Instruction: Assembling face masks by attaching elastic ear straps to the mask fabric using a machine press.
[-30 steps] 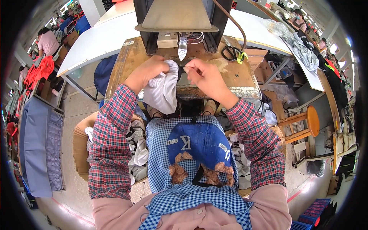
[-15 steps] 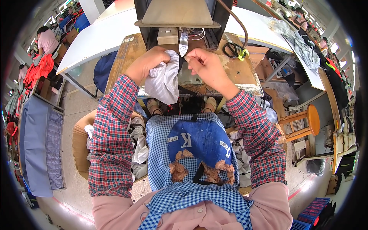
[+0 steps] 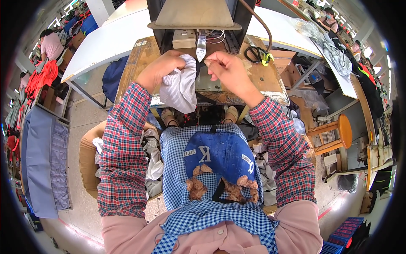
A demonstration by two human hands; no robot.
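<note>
Left fingers (image 3: 174, 63) grip white cloth (image 3: 179, 89) at upper center; right fingers (image 3: 220, 57) pinch closed, contents unclear; apparent positioning beside metal tip (image 3: 201, 47) next needs steadiness.

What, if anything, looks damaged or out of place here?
The brown wooden worktable at top centre looks worn: its top is patchy, its front edge ragged and whitish, unlike the smoother white tabletop at left. Nothing looks spilled.
</note>
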